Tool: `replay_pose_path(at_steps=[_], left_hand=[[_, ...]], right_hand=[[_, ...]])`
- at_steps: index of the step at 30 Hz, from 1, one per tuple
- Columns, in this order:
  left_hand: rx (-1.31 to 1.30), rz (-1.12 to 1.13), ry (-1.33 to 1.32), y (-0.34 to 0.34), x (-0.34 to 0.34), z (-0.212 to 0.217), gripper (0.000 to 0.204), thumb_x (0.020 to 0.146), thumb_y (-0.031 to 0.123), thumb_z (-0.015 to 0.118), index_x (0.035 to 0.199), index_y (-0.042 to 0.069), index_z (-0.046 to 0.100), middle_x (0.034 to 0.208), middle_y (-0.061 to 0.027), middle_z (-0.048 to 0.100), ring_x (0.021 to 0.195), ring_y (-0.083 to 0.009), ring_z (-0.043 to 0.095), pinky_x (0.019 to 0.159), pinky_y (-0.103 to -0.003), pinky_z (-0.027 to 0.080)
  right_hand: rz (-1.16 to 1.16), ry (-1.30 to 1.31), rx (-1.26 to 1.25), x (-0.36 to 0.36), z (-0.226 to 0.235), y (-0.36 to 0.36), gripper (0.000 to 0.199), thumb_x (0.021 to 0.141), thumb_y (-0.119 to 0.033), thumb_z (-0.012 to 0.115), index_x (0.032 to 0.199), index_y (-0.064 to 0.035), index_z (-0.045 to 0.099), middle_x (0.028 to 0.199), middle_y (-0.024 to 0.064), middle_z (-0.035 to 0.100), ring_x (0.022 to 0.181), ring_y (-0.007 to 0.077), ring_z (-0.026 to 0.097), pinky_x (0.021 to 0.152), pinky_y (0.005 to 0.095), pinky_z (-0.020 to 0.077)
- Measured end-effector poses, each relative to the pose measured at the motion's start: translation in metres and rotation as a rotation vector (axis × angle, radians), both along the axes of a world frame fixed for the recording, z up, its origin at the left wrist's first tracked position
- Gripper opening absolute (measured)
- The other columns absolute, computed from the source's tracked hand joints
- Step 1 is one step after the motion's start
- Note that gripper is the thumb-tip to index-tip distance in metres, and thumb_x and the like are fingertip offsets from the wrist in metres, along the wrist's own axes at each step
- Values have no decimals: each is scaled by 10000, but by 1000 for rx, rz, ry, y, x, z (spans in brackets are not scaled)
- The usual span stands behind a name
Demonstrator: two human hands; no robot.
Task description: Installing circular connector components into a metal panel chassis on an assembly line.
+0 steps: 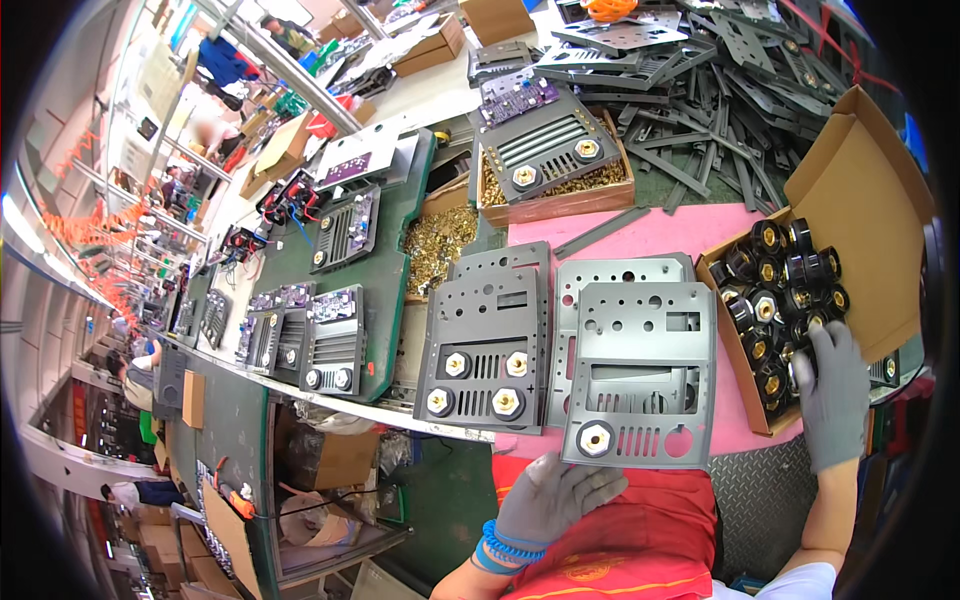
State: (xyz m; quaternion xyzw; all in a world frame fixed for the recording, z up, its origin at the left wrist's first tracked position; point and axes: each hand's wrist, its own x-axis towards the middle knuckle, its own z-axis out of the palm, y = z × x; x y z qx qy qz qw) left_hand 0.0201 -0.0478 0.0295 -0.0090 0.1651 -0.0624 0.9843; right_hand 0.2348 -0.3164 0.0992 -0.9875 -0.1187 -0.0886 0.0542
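Observation:
A flat grey metal panel (640, 372) lies nearest me, overlapping a similar panel (620, 271) behind it. One black socket with a hexagonal rim and brass centre (595, 439) sits in its lower left corner; pink shows through the round hole at lower right. My left hand (550, 497), in a grey glove, is just below the panel's front edge, fingers stretched out, holding nothing. On the right, my gloved right hand (836, 390) reaches over a cardboard box (742, 372) of black round sockets (796, 275). Its fingers are extended and apart among the sockets.
Left of the panels lies a stack of panels (484, 340) with several sockets fitted. Behind stand a box of brass parts (560, 197) with a panel and circuit board on top, and a heap of grey metal pieces (700, 110). Circuit-board assemblies (333, 340) sit on the green bench.

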Motion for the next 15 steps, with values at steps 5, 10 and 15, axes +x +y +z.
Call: replay_pose_path(at_steps=[5, 10, 15], left_hand=[[-12, -14, -82, -3, 2, -3, 556, 1043, 370, 320, 1414, -43, 353, 1400, -305, 411, 1333, -507, 356, 1170, -551, 261], [-14, 7, -101, -4, -7, -8, 542, 1054, 363, 289, 1425, -29, 342, 1432, -302, 383, 1341, -493, 354, 1168, -569, 249], [374, -136, 158, -4, -11, 13, 676, 1012, 473, 353, 1477, -8, 256, 1483, -290, 325, 1367, -431, 343, 1191, -564, 175]], right_hand=[[188, 112, 175, -23, 16, -7, 415, 702, -26, 709, 1100, -30, 591, 1165, 150, 583, 1045, 370, 567, 893, 456, 448], [287, 91, 248, -20, 14, -7, 389, 671, -2, 702, 1038, -30, 576, 1074, 137, 611, 1021, 372, 567, 884, 438, 448], [211, 149, 196, -14, 27, 0, 475, 655, 25, 696, 1097, -41, 538, 1069, 149, 574, 1028, 383, 540, 876, 441, 447]])
